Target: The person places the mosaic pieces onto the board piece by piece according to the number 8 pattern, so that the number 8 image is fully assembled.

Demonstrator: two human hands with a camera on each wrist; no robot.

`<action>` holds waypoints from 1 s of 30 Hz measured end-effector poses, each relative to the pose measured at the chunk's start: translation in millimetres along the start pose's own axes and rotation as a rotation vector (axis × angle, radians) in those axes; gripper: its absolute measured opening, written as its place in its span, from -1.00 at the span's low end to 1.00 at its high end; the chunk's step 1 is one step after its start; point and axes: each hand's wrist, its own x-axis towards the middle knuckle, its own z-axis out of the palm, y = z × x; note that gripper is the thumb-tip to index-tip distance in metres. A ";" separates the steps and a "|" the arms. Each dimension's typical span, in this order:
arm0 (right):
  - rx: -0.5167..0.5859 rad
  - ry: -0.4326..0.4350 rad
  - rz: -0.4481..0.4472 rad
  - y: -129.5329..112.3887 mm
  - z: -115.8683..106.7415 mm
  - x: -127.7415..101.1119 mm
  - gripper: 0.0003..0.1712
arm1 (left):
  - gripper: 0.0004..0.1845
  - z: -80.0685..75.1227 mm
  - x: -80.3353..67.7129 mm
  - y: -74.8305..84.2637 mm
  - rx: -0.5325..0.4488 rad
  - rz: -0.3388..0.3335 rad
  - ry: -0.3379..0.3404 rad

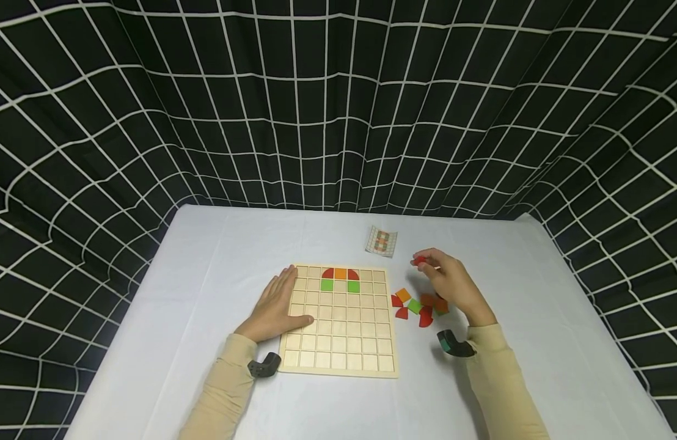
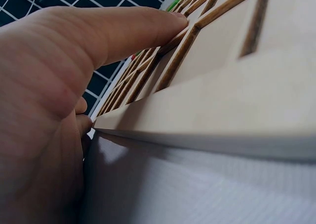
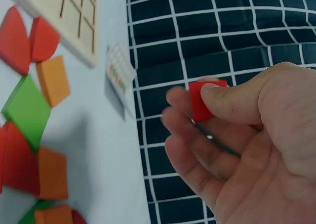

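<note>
Five pieces already sat in the wooden grid board (image 1: pixel 338 324), all near its far edge: two red quarter-rounds flanking an orange square (image 1: pixel 340 273) in the top row, and two green squares (image 1: pixel 327 285) just below them. The left hand (image 1: pixel 276 307) lay flat and relaxed, fingers straight, pressing on the board's left edge, with the thumb (image 2: pixel 128 28) reaching across the first cells, as the left wrist view showed. The right hand (image 1: pixel 454 287) hovered above the counter (image 1: pixel 206 263) to the right of the board, pinching a small red piece (image 3: pixel 201 100) between thumb and fingertips; the piece was off the surface, over the loose pile (image 1: pixel 418 305) of red, orange and green pieces just beside the board's right edge. A small pattern card (image 1: pixel 381 240) lay beyond the board, toward the counter's far edge. To set this piece well, I judged, the person would need to check its shape against the card, turn it in the fingertips so any curved side faced the right way, and lower it squarely into a cell rather than dropping it at a tilt onto the ridges. The flat left hand seemed well placed to stop the board sliding on the smooth cloth. The piece's exact outline was partly hidden by the thumb, so I could not tell whether it was square or quarter-round.
</note>
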 end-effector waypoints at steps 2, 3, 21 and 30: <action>-0.004 0.031 -0.027 -2.5 0.2 0.7 -0.73 | 0.30 -0.1 0.1 -0.1 0.005 -0.002 -0.002; -0.014 0.053 -0.035 -3.5 0.4 1.3 -0.75 | 0.30 -0.2 0.1 -0.1 0.007 -0.003 -0.002; 0.064 0.069 0.023 -19.8 0.5 2.1 -0.74 | 0.29 -3.1 -1.3 2.9 -0.003 0.008 -0.003; 0.094 0.069 -0.015 -34.5 8.3 2.2 -0.81 | 0.30 -0.5 -0.3 0.2 -0.001 0.003 0.001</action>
